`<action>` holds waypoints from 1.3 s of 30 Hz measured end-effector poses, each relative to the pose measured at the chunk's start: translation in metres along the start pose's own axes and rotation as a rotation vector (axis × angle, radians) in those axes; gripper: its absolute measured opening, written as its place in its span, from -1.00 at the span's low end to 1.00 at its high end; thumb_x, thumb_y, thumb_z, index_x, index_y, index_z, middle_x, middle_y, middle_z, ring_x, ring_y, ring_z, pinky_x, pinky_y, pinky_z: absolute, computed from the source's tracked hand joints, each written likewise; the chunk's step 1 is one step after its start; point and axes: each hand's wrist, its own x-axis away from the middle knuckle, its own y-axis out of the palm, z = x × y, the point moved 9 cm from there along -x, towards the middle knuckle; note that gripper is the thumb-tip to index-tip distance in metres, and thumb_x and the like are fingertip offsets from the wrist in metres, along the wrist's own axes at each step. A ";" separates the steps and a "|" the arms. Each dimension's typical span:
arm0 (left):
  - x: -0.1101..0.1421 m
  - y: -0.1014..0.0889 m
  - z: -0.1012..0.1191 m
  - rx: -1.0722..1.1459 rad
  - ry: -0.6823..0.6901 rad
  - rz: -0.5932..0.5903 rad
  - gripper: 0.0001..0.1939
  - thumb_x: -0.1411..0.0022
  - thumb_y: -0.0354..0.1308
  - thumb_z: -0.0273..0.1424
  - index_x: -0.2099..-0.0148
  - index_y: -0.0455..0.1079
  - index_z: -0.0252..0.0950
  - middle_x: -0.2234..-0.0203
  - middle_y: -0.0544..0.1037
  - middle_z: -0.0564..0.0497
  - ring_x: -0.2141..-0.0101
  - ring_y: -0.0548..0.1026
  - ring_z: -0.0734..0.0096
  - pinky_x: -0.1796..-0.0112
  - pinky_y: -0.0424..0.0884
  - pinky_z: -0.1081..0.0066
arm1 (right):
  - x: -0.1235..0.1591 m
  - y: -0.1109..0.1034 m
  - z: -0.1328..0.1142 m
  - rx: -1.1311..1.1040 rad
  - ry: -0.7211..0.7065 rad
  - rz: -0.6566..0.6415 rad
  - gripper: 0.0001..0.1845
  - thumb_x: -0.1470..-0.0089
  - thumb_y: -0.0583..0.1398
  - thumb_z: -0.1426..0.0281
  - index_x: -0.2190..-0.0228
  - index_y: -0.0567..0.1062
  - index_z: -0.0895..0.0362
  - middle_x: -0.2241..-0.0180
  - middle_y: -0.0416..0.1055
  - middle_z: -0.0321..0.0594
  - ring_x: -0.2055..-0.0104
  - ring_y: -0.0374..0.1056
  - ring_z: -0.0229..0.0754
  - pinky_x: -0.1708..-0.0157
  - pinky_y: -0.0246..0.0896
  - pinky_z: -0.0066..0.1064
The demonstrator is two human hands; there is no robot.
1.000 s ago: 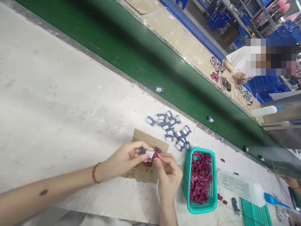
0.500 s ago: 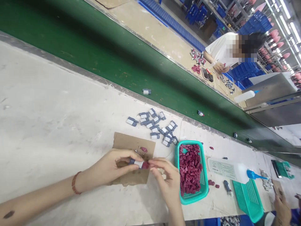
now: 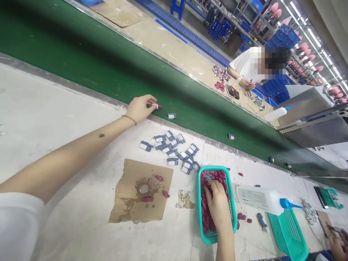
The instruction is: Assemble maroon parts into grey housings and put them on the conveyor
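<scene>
My left hand (image 3: 140, 107) is stretched out to the near edge of the green conveyor belt (image 3: 108, 61) and holds a small grey and white part with a dark red cap (image 3: 155, 106) at its fingertips. Down in the teal basket (image 3: 231, 203), my right hand (image 3: 217, 203) rests among several dark red caps (image 3: 206, 217), fingers bent into the heap. Whether it grips a cap is hidden. Between the hands lies a pile of several grey and white parts (image 3: 174, 150) and a piece of cardboard (image 3: 141, 190) with glue stains and a few red caps.
Single parts (image 3: 172, 116) lie on the belt. A white glue bottle with a blue nozzle (image 3: 261, 199) lies right of the basket, next to a second teal basket (image 3: 289, 228). A person in a white shirt (image 3: 246, 67) works across the belt. Another person's hand (image 3: 337, 243) shows at bottom right.
My hands have parted from over the cardboard. The left hand has carried the capped part up to the belt's edge; the right hand has dropped into the basket of red caps.
</scene>
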 end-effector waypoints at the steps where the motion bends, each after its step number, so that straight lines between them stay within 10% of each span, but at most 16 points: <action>1: -0.005 0.005 0.005 -0.078 0.061 0.018 -0.70 -0.15 0.11 -0.40 0.08 0.47 -0.40 0.10 0.54 -0.23 0.03 0.43 -0.03 -0.05 0.29 0.07 | 0.001 -0.003 0.002 -0.034 0.015 0.015 -0.69 -0.21 0.03 0.38 0.12 0.52 0.08 0.21 0.48 -0.07 0.13 0.39 0.03 0.08 0.33 -0.06; 6: 0.003 0.058 0.045 -0.194 0.392 -0.141 -0.65 -0.15 0.11 -0.33 0.03 0.44 -0.35 0.03 0.46 -0.23 -0.08 0.26 -0.12 -0.11 0.15 -0.05 | 0.010 -0.017 0.008 -0.299 0.165 0.075 -0.77 -0.19 0.13 0.31 0.22 0.57 0.07 0.22 0.47 -0.11 0.15 0.42 -0.07 0.14 0.38 -0.24; 11: 0.009 0.094 0.059 -0.034 0.303 -0.294 -0.81 -0.11 0.11 -0.47 0.21 0.47 -0.37 0.18 0.51 -0.22 0.01 0.38 -0.07 -0.06 0.24 -0.01 | 0.018 -0.009 -0.018 -0.660 0.266 0.140 -0.85 -0.08 0.25 0.31 0.35 0.57 0.14 0.32 0.50 -0.12 0.35 0.46 -0.17 0.40 0.42 -0.41; 16: 0.033 0.080 0.050 0.168 0.166 -0.315 -0.82 -0.25 0.00 -0.44 0.14 0.37 -0.37 0.35 0.56 -0.12 0.26 0.57 0.19 0.16 0.46 0.20 | 0.010 0.033 -0.081 -0.727 0.153 0.000 -0.93 -0.07 0.25 0.40 0.38 0.56 0.12 0.40 0.54 -0.17 0.38 0.49 -0.18 0.39 0.42 -0.43; 25: 0.177 0.015 -0.013 0.793 -0.471 -0.457 -0.58 0.12 0.41 -0.29 0.19 0.42 -0.29 0.39 0.60 -0.01 0.31 0.55 0.27 0.22 0.44 0.34 | -0.003 0.078 -0.162 -0.613 -0.304 -0.060 -0.85 -0.18 0.14 0.48 0.35 0.51 0.10 0.36 0.52 -0.16 0.27 0.46 -0.16 0.17 0.42 -0.28; 39: 0.236 0.013 -0.036 1.102 -0.736 -0.461 -0.61 0.17 0.49 -0.31 0.29 0.45 -0.28 0.39 0.59 0.03 0.32 0.55 0.37 0.24 0.46 0.42 | -0.010 0.079 -0.137 -0.709 0.010 -0.038 -0.89 -0.10 0.20 0.41 0.45 0.50 0.11 0.38 0.53 -0.14 0.31 0.47 -0.15 0.31 0.41 -0.34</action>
